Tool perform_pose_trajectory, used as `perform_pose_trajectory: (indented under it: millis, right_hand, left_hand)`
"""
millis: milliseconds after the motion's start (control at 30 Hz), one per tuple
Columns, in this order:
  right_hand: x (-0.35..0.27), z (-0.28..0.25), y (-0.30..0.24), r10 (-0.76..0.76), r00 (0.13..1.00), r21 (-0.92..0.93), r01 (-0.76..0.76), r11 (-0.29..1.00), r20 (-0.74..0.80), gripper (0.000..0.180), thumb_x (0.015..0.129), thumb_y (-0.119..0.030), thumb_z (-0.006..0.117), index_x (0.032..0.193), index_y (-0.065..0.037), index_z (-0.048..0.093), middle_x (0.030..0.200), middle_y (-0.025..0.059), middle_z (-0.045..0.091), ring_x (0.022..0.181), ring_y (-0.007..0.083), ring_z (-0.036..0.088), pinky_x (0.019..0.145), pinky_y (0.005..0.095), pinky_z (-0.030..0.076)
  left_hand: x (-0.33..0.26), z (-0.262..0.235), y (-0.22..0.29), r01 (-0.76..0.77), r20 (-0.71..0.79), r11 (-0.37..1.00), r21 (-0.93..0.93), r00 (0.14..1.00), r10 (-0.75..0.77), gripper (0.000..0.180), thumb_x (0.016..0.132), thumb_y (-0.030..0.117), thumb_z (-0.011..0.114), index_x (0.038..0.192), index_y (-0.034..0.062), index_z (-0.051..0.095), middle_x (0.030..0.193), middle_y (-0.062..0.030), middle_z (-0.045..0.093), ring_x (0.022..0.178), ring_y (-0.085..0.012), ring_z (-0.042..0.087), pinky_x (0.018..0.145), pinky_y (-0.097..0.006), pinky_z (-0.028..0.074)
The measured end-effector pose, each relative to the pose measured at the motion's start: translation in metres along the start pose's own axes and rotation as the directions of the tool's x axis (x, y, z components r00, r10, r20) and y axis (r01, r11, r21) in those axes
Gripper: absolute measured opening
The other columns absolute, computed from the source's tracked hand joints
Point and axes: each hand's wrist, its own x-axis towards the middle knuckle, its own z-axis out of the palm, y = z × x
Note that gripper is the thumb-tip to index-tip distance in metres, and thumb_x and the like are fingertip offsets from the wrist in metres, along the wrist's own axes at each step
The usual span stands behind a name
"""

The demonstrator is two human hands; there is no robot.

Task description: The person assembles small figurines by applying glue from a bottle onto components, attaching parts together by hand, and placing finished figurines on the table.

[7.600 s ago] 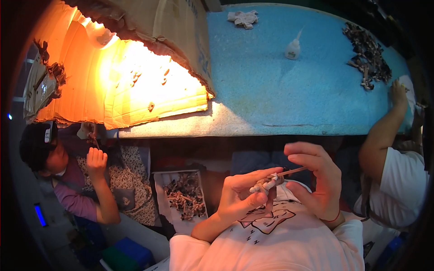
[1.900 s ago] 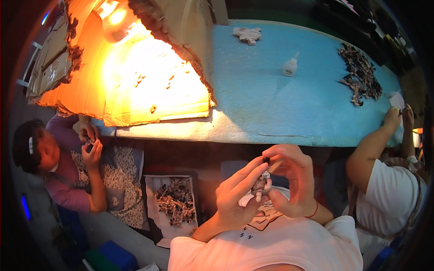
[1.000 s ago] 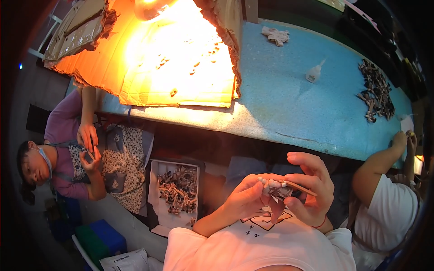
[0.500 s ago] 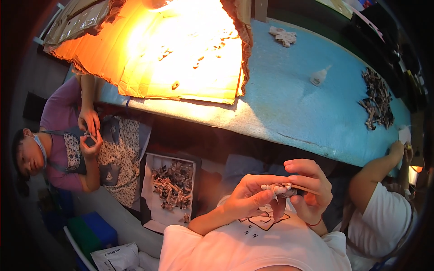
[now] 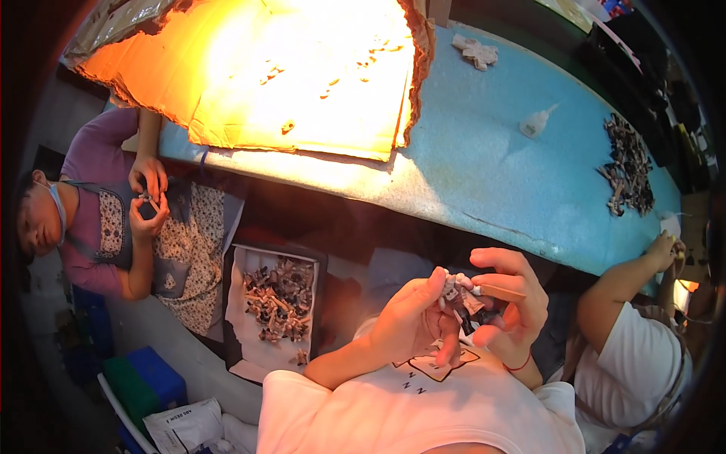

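In front of my chest I hold a small painted figurine (image 5: 467,301), pale and pinkish with dark parts, between both hands. My left hand (image 5: 408,318) closes on it from the left, thumb up along its side. From the right, the curled fingers of my right hand (image 5: 524,306) close round its other side. A tan, stick-like piece (image 5: 501,293) lies along the right fingers; I cannot tell whether it belongs to the figurine. The fingers hide much of the figurine's lower part.
Left of me, a white-lined tray (image 5: 236,333) holds many small figurine parts. A lit cardboard shelter (image 5: 204,125) with scattered pieces stands on the blue table (image 5: 469,151). On that table are a small bottle (image 5: 534,123), a crumpled cloth (image 5: 475,54) and a figurine pile (image 5: 628,168). Co-workers sit on both sides.
The figurine has turned and tilted between my hands, now showing more of its dark parts. My left thumb has moved upward, and both hands have shifted slightly left.
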Motion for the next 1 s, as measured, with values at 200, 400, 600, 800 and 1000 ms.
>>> perform_pose_trajectory:
  millis: [200, 400, 600, 800, 1000]
  right_hand:
    - [-0.003, 0.004, 0.002, 0.082, 0.996, 0.020, -0.081, 0.996, -0.039, 0.049, 0.058, -0.039, 0.073, 0.079, 0.000, 0.054, 0.098, 0.0184, 0.053, 0.088, 0.0289, 0.054, 0.069, 0.0337, 0.044]
    - [0.000, 0.007, 0.002, 0.091, 0.995, 0.060, -0.088, 0.994, -0.048, 0.045, 0.059, -0.036, 0.073, 0.076, 0.001, 0.052, 0.098, 0.0187, 0.053, 0.090, 0.0313, 0.053, 0.072, 0.0364, 0.043]
    - [-0.001, 0.006, 0.004, 0.053, 0.998, 0.166, -0.046, 0.985, -0.038, 0.040, 0.064, -0.029, 0.071, 0.082, 0.003, 0.055, 0.099, 0.0209, 0.052, 0.094, 0.0334, 0.052, 0.077, 0.0387, 0.043]
    - [-0.007, 0.006, 0.010, 0.015, 1.000, 0.237, -0.012, 0.971, -0.010, 0.033, 0.071, -0.020, 0.065, 0.093, 0.003, 0.058, 0.103, 0.0239, 0.051, 0.098, 0.0353, 0.050, 0.079, 0.0402, 0.044]
    - [-0.012, 0.008, 0.010, 0.080, 0.997, 0.245, -0.073, 0.967, -0.017, 0.035, 0.072, -0.015, 0.062, 0.100, 0.004, 0.055, 0.106, 0.0244, 0.050, 0.101, 0.0337, 0.051, 0.081, 0.0375, 0.044]
  left_hand:
    - [0.003, 0.002, 0.003, 0.140, -0.022, 0.979, -0.146, 0.989, -0.145, 0.054, 0.091, 0.044, 0.023, 0.102, -0.0027, 0.046, 0.080, -0.0098, 0.056, 0.040, -0.0211, 0.054, 0.045, -0.035, 0.050]
    - [0.004, -0.002, 0.004, 0.163, -0.046, 0.973, -0.166, 0.984, -0.172, 0.052, 0.091, 0.044, 0.025, 0.102, -0.0012, 0.048, 0.080, -0.0096, 0.057, 0.039, -0.0212, 0.054, 0.043, -0.033, 0.050]
    - [0.002, -0.006, 0.003, 0.143, 0.059, 0.976, -0.161, 0.989, -0.135, 0.045, 0.091, 0.038, 0.033, 0.101, -0.0020, 0.050, 0.083, -0.0104, 0.058, 0.051, -0.0204, 0.058, 0.044, -0.031, 0.048]
    - [-0.006, 0.003, 0.004, -0.170, 0.116, 0.896, 0.411, 0.984, 0.134, 0.036, 0.090, 0.026, 0.044, 0.112, -0.0017, 0.047, 0.088, -0.0091, 0.058, 0.067, -0.0170, 0.060, 0.054, -0.028, 0.050]
    - [-0.007, 0.000, 0.003, -0.384, 0.262, 0.395, 0.834, 0.907, 0.330, 0.039, 0.082, 0.014, 0.056, 0.115, -0.0026, 0.044, 0.089, -0.0104, 0.058, 0.076, -0.0168, 0.060, 0.063, -0.027, 0.049]
